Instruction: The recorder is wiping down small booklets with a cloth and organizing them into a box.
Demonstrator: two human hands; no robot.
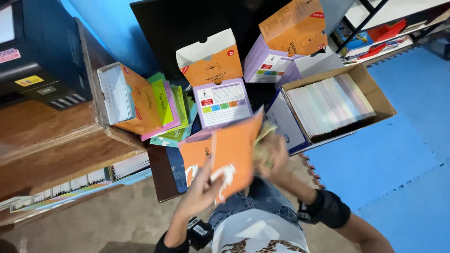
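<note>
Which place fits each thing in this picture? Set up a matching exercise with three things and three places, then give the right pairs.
Things:
1. Orange booklet
2. Cardboard box of pale cards
3. Stack of green and pink booklets

Places:
A. On the right, beside the blue foam floor mats
B. Held in the left hand
C. Leaning against the open orange box by the wooden desk

Pairs: 1-B, 2-A, 3-C

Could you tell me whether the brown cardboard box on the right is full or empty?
Nearly full: the brown cardboard box lies open, and a row of pale booklets standing on edge fills most of it.
</note>
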